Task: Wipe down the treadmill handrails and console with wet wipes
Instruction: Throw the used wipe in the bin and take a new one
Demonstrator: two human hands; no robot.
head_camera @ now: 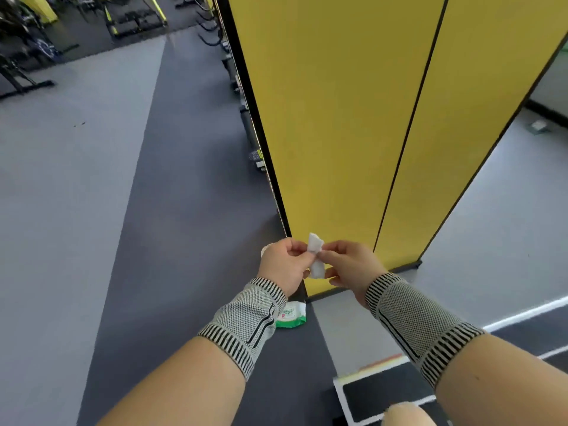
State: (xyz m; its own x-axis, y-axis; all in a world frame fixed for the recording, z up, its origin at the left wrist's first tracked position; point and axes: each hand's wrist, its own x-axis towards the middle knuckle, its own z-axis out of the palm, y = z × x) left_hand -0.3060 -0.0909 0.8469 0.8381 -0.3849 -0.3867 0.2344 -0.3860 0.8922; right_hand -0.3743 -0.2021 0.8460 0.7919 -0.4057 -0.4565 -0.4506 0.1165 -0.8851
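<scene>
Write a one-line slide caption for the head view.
Both hands, left hand and right hand, pinch a folded wet wipe before a yellow panel; the wipes pack lies on the floor.

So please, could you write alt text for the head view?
Both hands, left hand and right hand, pinch a folded white wet wipe before a yellow partition. A green-edged wipes pack lies on the grey floor.

left hand: fingers curled, pinching | right hand: fingers curled, pinching | forearms extended forward

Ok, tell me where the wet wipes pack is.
In the head view, the wet wipes pack lies on the dark floor beside the yellow partition's base, partly hidden under the left wrist.
</scene>
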